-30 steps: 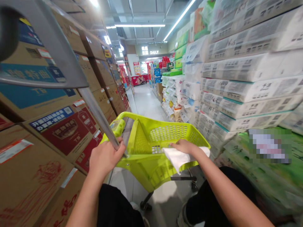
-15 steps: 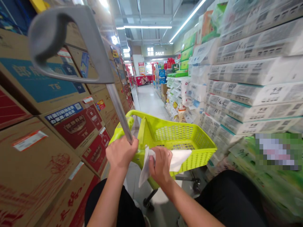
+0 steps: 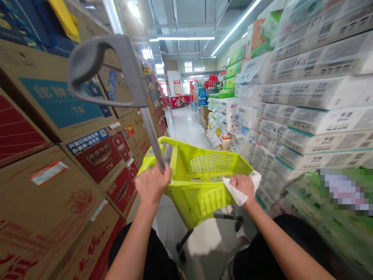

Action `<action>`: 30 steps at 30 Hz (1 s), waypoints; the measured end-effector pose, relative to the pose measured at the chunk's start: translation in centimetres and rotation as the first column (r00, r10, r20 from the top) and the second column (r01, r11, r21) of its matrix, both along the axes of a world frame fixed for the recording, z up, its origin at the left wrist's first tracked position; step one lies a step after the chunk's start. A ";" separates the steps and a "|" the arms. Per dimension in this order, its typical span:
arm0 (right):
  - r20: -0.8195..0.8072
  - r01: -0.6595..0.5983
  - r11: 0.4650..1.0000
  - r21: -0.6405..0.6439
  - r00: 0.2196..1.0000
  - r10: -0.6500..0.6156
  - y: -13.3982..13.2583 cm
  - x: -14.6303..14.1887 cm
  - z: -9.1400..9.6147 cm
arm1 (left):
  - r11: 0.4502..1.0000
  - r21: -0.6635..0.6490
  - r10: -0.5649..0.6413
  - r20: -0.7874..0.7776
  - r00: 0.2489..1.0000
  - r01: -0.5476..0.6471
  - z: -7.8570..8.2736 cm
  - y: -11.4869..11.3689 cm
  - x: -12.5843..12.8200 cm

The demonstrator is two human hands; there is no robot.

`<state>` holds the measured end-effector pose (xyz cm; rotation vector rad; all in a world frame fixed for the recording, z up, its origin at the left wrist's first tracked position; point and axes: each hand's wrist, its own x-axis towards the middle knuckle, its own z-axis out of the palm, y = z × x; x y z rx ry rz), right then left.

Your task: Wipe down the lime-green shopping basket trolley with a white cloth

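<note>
A lime-green perforated plastic basket (image 3: 214,198) is flanked by brown cardboard boxes (image 3: 70,181), left, and white plastic-wrapped rectangular packs (image 3: 309,112), right.

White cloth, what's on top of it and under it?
The right hand is on top. The green basket's near rim leads under the white cloth; the covered stretch cannot be seen.

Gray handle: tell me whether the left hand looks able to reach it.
Likely yes: the left hand is closed around the metal pole below the gray handle, and nothing visible blocks the way up.
</note>
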<state>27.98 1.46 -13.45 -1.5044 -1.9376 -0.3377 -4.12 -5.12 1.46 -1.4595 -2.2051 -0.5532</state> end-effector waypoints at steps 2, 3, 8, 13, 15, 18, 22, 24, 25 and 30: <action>-0.041 -0.110 0.994 0.008 0.993 0.110 -0.8 -4.9 1.5 | 0.999 0.004 -0.034 0.013 0.999 0.034 0.0 0.3 1.4; -0.064 -0.183 0.982 0.038 0.981 0.185 -1.4 -7.5 2.3 | 0.999 -0.004 -0.047 0.021 0.999 0.047 0.0 0.5 2.1; -0.076 -0.364 0.931 0.026 0.928 0.365 -2.9 -13.6 5.0 | 0.996 -0.055 -0.066 0.042 0.997 0.068 0.1 1.4 4.1; 0.075 -0.233 0.963 -0.137 0.967 0.245 0.5 -5.0 3.3 | 0.997 -0.063 -0.046 0.041 0.998 0.048 0.3 2.1 3.3; 0.107 -0.161 0.971 -0.179 0.977 0.182 1.5 -1.1 2.4 | 0.997 -0.057 -0.046 0.036 0.998 0.048 0.3 2.3 2.8; 0.089 -0.135 0.960 -0.245 0.983 0.161 1.9 1.9 2.3 | 0.997 -0.049 -0.062 0.038 0.997 0.064 0.2 2.5 2.6; -0.010 -0.318 0.903 -0.288 0.944 0.329 0.8 -0.1 3.9 | 0.997 -0.054 -0.054 0.071 0.996 0.058 0.2 2.6 3.6; -0.031 -0.423 0.869 -0.258 0.902 0.430 0.0 -2.2 4.9 | 0.995 -0.066 -0.068 0.079 0.995 0.073 0.1 2.7 4.3; -0.022 -0.446 0.859 -0.251 0.890 0.455 -0.4 -3.2 5.4 | 0.994 -0.072 -0.076 0.079 0.994 0.082 0.1 2.7 4.7; 0.068 -0.393 0.852 -0.347 0.895 0.441 -1.4 -5.5 7.6 | 0.993 -0.070 -0.090 0.068 0.994 0.095 0.0 2.8 5.5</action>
